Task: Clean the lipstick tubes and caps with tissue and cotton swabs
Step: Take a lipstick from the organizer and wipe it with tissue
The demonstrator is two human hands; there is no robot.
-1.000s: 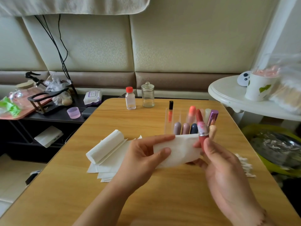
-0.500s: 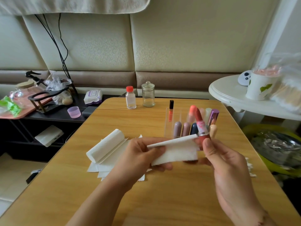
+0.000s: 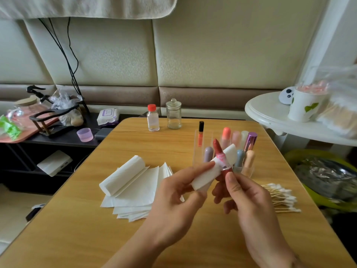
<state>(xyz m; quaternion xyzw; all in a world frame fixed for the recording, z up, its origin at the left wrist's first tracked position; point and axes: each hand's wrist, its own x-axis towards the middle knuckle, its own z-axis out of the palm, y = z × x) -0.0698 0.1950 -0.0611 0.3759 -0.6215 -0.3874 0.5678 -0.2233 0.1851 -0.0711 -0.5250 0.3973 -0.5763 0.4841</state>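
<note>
Here we hold the uncapped red lipstick with its clear collar (image 3: 222, 161) just above the wooden tabletop (image 3: 77, 229), in front of the clear organiser of pastel lipstick tubes (image 3: 239, 151). Our right hand (image 3: 249, 198) grips its lower barrel, thumb and fingers curled round it. Our left hand (image 3: 179, 192) pinches a folded white tissue (image 3: 214, 171), which wraps around the collar.

The exposed red bullet stands well out of the tube and tilts up to the left, and that is our main worry. If the tissue rides upward during a wipe, we judge it would smear or snap the soft stick. Too tight a grip with the left fingers could also tear the thin paper, putting bare skin on the pigment.

The organiser stands just behind the lipstick; a wide twist of the wrist could knock the upright tubes over. The pile of wooden-stemmed cotton swabs (image 3: 280, 198) lies near our right hand and could scatter if the hand drops. The stack of white tissue sheets with its roll (image 3: 133, 186) lies to the left, apart from the work.
</note>
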